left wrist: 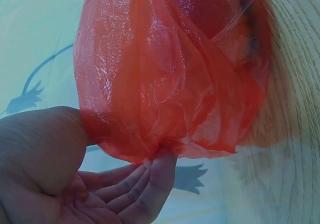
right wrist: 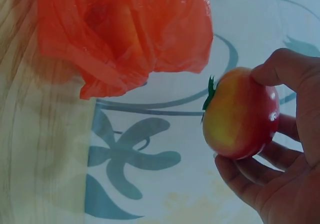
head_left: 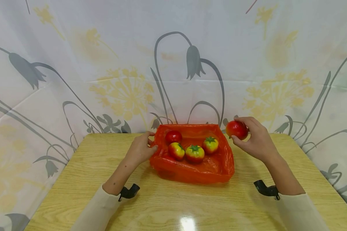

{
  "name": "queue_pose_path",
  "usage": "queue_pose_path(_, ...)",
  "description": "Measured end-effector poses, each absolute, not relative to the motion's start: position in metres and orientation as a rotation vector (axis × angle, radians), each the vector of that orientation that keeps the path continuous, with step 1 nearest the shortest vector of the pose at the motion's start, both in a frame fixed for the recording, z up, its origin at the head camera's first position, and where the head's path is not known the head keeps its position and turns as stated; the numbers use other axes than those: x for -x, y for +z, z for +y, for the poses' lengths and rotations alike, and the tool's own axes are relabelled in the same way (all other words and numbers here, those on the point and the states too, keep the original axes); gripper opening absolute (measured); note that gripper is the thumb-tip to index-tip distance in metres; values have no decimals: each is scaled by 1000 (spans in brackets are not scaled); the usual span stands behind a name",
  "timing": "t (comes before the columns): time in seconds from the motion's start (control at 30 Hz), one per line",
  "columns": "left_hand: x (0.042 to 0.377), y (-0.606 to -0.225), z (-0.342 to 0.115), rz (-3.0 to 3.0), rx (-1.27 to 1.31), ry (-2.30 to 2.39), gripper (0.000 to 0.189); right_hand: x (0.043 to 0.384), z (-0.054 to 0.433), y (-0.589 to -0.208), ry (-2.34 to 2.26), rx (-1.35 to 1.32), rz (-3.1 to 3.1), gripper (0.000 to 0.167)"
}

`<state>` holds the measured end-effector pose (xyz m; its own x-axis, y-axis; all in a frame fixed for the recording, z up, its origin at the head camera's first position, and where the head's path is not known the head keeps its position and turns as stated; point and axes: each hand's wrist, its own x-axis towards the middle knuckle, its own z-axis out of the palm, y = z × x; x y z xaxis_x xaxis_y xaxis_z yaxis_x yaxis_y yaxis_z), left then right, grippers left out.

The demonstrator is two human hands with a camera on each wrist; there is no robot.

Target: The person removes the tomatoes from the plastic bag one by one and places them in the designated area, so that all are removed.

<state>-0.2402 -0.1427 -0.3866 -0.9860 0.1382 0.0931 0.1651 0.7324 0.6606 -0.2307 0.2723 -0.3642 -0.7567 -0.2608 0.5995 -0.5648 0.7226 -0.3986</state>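
Observation:
An orange-red plastic bag (head_left: 188, 178) lies with its mouth spread wide on the table, and several red-and-yellow tomatoes (head_left: 195, 154) with green tops sit inside it. At the bag's left rim my left hand (head_left: 140, 148) pinches the plastic; in the left wrist view its fingertips (left wrist: 164, 166) meet the crumpled edge. My right hand (head_left: 255, 139) holds one more tomato (right wrist: 240, 114) between thumb and fingers, just beyond the bag's right rim. That tomato is mostly red, with a yellow side and a green top turned toward the bag in the right wrist view.
The wooden table (head_left: 173, 208) extends on both sides of the bag. Behind it hangs a pale cloth (head_left: 173, 96) with grey and yellow flowers. Black wrist mounts (head_left: 129, 191) sit at both cuffs.

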Motion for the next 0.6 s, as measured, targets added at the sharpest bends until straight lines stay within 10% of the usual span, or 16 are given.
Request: queue_pose_path(0.6, 239, -385, -143, -2882, 251, -1130, 45, 244, 287, -382, 765, -527, -2485, 51)
